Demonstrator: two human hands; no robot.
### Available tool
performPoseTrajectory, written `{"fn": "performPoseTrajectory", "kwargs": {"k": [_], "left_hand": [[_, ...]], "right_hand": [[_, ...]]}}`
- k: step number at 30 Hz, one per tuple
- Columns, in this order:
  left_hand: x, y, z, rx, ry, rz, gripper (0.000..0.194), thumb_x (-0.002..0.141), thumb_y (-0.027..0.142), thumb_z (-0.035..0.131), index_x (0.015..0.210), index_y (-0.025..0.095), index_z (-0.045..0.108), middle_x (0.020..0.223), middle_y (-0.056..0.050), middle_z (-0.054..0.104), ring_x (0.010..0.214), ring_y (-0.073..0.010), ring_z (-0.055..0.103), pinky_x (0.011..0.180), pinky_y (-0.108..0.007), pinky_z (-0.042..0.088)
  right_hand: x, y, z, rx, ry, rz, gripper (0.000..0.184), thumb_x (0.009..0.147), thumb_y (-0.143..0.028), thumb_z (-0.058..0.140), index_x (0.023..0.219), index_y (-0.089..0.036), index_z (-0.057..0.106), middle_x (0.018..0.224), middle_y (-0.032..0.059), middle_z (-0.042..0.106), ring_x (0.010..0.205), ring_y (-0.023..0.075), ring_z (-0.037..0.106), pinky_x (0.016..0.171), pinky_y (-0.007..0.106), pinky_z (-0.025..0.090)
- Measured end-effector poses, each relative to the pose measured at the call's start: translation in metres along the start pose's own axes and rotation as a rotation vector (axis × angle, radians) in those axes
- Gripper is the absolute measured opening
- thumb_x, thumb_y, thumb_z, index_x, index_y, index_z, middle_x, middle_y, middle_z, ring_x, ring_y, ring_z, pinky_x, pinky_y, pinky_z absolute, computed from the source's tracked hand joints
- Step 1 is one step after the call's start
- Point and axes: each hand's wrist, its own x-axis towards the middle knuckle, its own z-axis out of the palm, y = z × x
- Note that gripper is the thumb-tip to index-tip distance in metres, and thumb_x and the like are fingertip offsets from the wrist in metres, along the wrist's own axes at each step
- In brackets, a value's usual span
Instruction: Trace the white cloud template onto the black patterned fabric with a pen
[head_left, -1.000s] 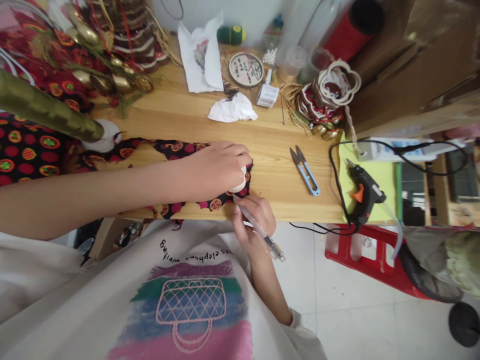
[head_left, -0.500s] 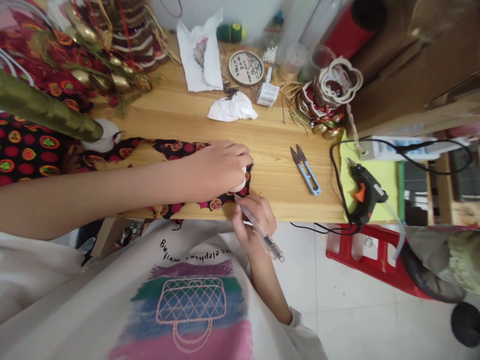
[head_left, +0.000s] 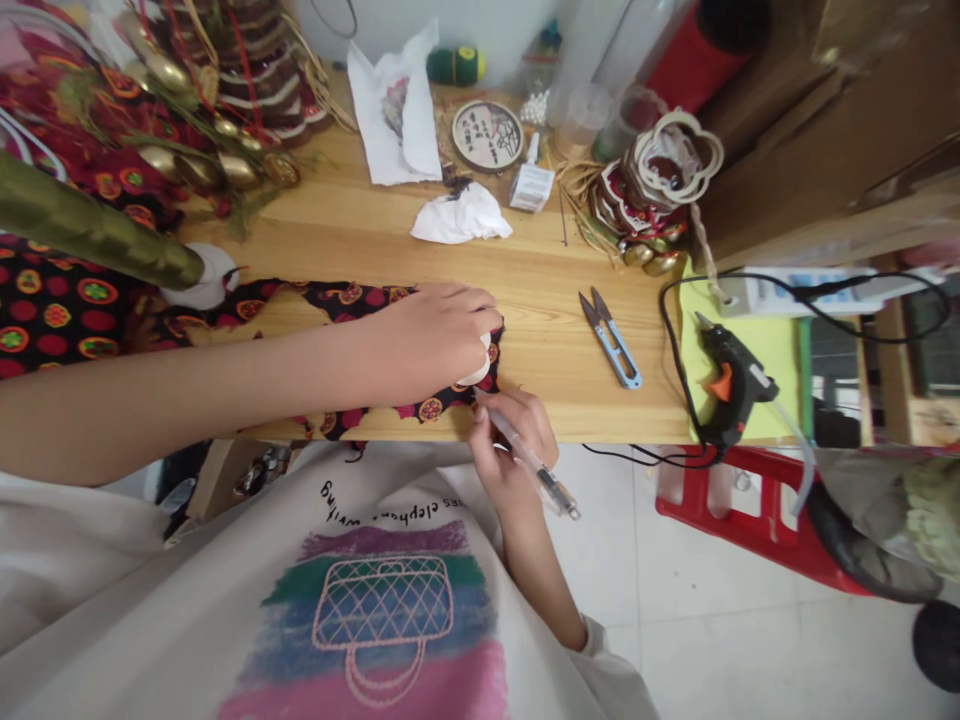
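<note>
My left hand [head_left: 442,330] reaches across the table and presses down a white curved-edged flat piece [head_left: 477,372]. Its fingers are bent together over that piece, and their tips are mostly hidden. Beneath lies a cut strip of black fabric [head_left: 430,409] with red and orange round motifs, stretching left under my forearm. A clear pen [head_left: 525,455] is gripped in my right hand [head_left: 517,440], close to the table's front edge. The pen tip meets the fabric beside the white piece, and the pen's rear end slants down to the right.
Blue thread snips [head_left: 611,340] lie right of my hands. Beyond them a black glue gun [head_left: 735,385] rests on yellow paper, its cable looping around. Crumpled tissue [head_left: 463,215], a small white bottle [head_left: 532,186] and a round embroidered piece [head_left: 487,136] sit behind. An olive fabric-covered tube [head_left: 90,220] juts in from the left.
The pen tip has shifted slightly right along the white piece's edge, and my right hand with it. My left hand stays nearly in place. The view has moved a little.
</note>
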Motion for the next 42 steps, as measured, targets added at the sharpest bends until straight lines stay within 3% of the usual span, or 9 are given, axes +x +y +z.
{"fn": "performPoseTrajectory", "kwargs": {"k": [5,11,19,27,42], "left_hand": [[-0.002,-0.004,0.002,0.068,-0.108,0.035,0.020,0.090,0.014,0.052,0.092,0.017,0.072,0.116,-0.012,0.064,0.112,-0.0288,0.054,0.093,-0.041,0.044],[-0.013,-0.010,0.010,0.030,-0.053,0.045,0.026,0.090,0.016,0.053,0.109,0.021,0.070,0.132,-0.011,0.057,0.115,-0.0292,0.054,0.094,-0.043,0.046],[-0.024,-0.003,0.011,-0.024,-0.013,-0.031,0.026,0.087,0.026,0.061,0.111,0.019,0.069,0.141,-0.015,0.049,0.134,-0.0351,0.041,0.109,-0.051,0.038],[-0.025,-0.005,0.013,-0.031,-0.003,-0.010,0.027,0.086,0.023,0.065,0.112,0.017,0.068,0.140,-0.019,0.048,0.133,-0.0372,0.042,0.108,-0.053,0.039],[-0.022,-0.001,0.010,0.005,-0.050,-0.044,0.027,0.084,0.024,0.067,0.111,0.019,0.068,0.142,-0.015,0.049,0.135,-0.0351,0.040,0.109,-0.052,0.039]], "right_hand": [[-0.001,0.001,-0.001,-0.006,0.004,-0.001,0.016,0.088,-0.012,0.056,0.100,-0.022,0.059,0.088,0.0028,0.069,0.080,0.0162,0.066,0.068,0.031,0.057],[-0.001,0.001,-0.001,0.017,0.000,0.001,0.018,0.087,-0.012,0.058,0.101,-0.023,0.060,0.087,0.0023,0.069,0.081,0.0161,0.067,0.070,0.031,0.058],[0.000,0.002,-0.001,0.021,-0.019,-0.038,0.017,0.087,-0.011,0.058,0.101,-0.021,0.060,0.088,0.0038,0.069,0.082,0.0155,0.067,0.071,0.030,0.059],[-0.001,0.001,0.000,0.037,-0.004,-0.038,0.017,0.087,-0.011,0.059,0.100,-0.021,0.061,0.088,0.0037,0.071,0.080,0.0151,0.067,0.071,0.030,0.059],[-0.001,0.002,0.001,0.048,-0.011,-0.046,0.017,0.086,-0.010,0.060,0.099,-0.020,0.062,0.088,0.0047,0.070,0.079,0.0156,0.067,0.070,0.029,0.058]]}}
